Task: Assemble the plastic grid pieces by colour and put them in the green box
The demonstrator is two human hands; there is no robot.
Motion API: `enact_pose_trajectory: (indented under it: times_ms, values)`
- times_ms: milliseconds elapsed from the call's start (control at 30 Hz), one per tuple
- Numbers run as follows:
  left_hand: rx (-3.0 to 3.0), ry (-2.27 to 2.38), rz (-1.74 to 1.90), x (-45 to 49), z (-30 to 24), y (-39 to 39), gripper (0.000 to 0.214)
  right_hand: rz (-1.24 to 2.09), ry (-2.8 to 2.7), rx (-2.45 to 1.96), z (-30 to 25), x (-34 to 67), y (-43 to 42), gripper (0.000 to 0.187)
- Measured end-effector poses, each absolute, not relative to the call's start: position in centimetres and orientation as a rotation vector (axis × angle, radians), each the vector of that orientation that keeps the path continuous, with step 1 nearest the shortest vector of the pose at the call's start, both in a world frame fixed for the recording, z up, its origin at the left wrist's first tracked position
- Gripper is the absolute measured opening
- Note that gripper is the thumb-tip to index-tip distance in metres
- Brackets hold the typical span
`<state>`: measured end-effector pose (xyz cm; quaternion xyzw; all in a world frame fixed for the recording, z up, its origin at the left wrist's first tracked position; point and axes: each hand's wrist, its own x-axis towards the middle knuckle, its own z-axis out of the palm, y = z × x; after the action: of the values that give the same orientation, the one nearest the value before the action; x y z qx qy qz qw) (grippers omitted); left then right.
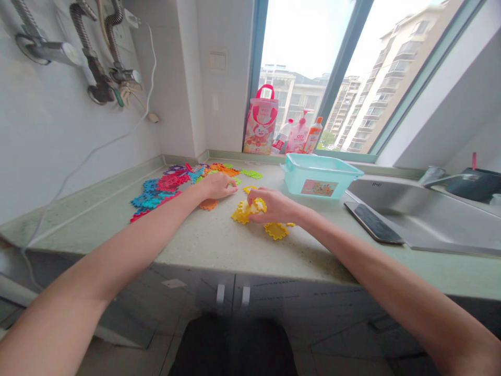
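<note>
My right hand (272, 203) has its thumb and fingers closed on yellow toothed plastic pieces (241, 212) at the middle of the counter. Another yellow piece (276, 231) lies flat just below that hand, and one more shows behind its fingers. My left hand (219, 185) rests low at the right side of a colourful heap, fingers stretched and holding nothing that I can see. Beside its fingertips is a bit of a green piece; an orange piece (209, 204) lies under the wrist. Red pieces (172, 181) and blue pieces (151, 194) fill the heap's left part.
A turquoise plastic bin (321, 176) stands behind my right hand. A phone (372, 223) lies at the edge of the steel sink (430, 219). Along the window sill are a pink bag (261, 125) and several bottles (298, 134). A white cable (97, 146) hangs at left.
</note>
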<state>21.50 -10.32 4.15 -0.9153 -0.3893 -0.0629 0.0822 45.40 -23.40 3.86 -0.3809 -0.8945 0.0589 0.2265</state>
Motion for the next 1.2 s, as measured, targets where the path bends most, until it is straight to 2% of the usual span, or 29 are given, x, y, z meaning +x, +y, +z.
enact_pose_trajectory:
  times_ms: [367,633,867,1033,1200]
  values:
    - [-2.751,-1.170,-0.211,21.5,4.1,-10.0,0.046,-0.101,-2.514,-1.171,4.1,42.7,-25.3,0.031]
    - [-2.747,-1.168,-0.200,21.5,4.4,-10.4,0.047,0.010,-2.546,-1.178,4.0,43.0,-25.1,0.034]
    - [-2.766,-1.187,-0.234,21.5,4.4,-10.1,0.045,0.016,-2.614,-0.955,4.4,43.2,-25.3,0.027]
    - [-2.790,-1.180,-0.256,21.4,4.4,-10.0,0.044,-0.137,-2.518,-0.942,5.3,44.4,-24.9,0.024]
    - [-2.795,-1.191,-0.250,21.4,4.5,-10.1,0.043,-0.340,-2.195,-1.124,7.3,49.7,-22.6,0.022]
